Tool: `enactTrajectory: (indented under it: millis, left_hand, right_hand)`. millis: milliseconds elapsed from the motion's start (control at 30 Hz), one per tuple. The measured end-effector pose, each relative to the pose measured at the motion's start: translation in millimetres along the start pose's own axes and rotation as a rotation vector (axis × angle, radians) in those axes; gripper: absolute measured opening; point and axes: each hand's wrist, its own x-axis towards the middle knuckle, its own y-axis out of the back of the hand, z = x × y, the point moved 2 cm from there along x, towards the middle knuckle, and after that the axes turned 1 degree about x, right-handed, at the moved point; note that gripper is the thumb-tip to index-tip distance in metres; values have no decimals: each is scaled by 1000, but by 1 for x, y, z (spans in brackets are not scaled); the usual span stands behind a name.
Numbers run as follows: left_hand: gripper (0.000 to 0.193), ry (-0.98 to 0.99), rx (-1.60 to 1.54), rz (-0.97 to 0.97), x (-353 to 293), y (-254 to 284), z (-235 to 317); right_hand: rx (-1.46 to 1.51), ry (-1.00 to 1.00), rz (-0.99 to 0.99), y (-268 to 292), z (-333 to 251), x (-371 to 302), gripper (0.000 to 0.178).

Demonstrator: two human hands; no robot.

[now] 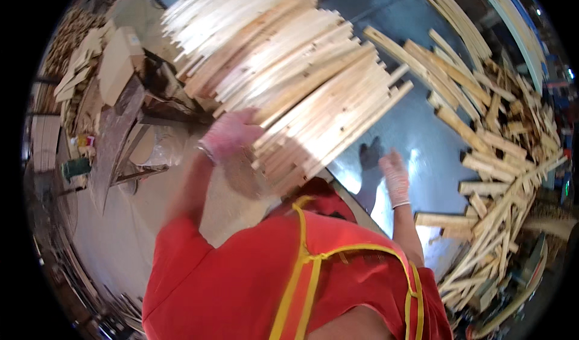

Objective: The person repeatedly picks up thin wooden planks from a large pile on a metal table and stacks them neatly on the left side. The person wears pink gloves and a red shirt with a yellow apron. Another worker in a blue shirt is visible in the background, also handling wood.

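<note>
A wide row of pale wooden strips (325,111) lies side by side on a grey metal table (386,123). My left hand (232,135), in a whitish-pink glove, is at the near left ends of the strips and seems to touch them. Motion smears its fingers, so their grip cannot be made out. To the right of the row, my right hand (396,180), also gloved, is over the bare metal with its fingers stretched out and nothing in them. Its dark reflection or shadow shows on the shiny surface beside it.
Loose wooden pieces (482,135) are heaped along the table's right side, with thin sticks (494,249) crossing nearer me. At the left stands a worn stand (126,129) with boards on it. A green roll-shaped object (75,168) sits beyond it, above the concrete floor (132,231).
</note>
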Motion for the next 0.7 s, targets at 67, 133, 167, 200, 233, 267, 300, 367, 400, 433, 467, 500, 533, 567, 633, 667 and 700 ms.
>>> enactTrajectory:
  millis: [67, 133, 167, 200, 233, 267, 300, 367, 400, 433, 467, 500, 533, 567, 633, 667, 700]
  left_hand:
    - [58, 23, -111, -46, 3, 4, -20]
    - [54, 81, -141, -60, -16, 12, -28]
    - [51, 54, -204, -69, -22, 16, -28]
    - [48, 28, -266, -82, -28, 21, -29]
    - [45, 7, -330, -90, -33, 25, -30]
    - [36, -31, -323, -113, -31, 32, -31]
    - [38, 6, -302, -9, -23, 40, -39]
    - [44, 77, -278, 211, 4, 49, -83]
    - [49, 88, -57, 381, 19, 59, -119]
    - [49, -9, 204, 578, 17, 59, -120]
    - [50, -106, 466, 776, 8, 55, -119]
    - [51, -207, 723, 966, 0, 48, -117]
    - [57, -79, 488, 874, -7, 39, -111]
    - [57, -34, 419, 799, -17, 24, -126]
    - [59, 36, 284, 650, -24, -7, -159]
    - [59, 152, 336, 420, -31, -25, -157]
    - [59, 279, 388, 199, -43, -47, -155]
  right_hand:
    - [-415, 174, 419, 88, 60, -3, 76]
    - [-900, -99, 653, 143, 48, -40, 81]
    - [-1099, -349, 724, 161, 47, -58, 88]
    - [-1160, -496, 811, 181, 61, -75, 95]
    - [-996, -599, 877, 196, 82, -89, 95]
    - [-825, -695, 942, 209, 108, -100, 96]
    - [-689, -748, 967, 220, 131, -106, 97]
    - [-479, -796, 991, 241, 167, -107, 101]
    - [-393, -798, 983, 245, 175, -105, 103]
    - [-226, -643, 1020, 235, 170, -107, 100]
    - [-60, -480, 1044, 209, 146, -109, 97]
    - [100, -309, 1065, 184, 120, -109, 94]
    - [336, -194, 1027, 172, 112, -112, 79]
    - [448, -83, 992, 153, 102, -115, 71]
    - [663, -87, 726, 109, 104, -122, 49]
    - [746, -107, 499, 89, 129, -128, 42]
    - [817, -175, 471, 35, 86, -134, 59]
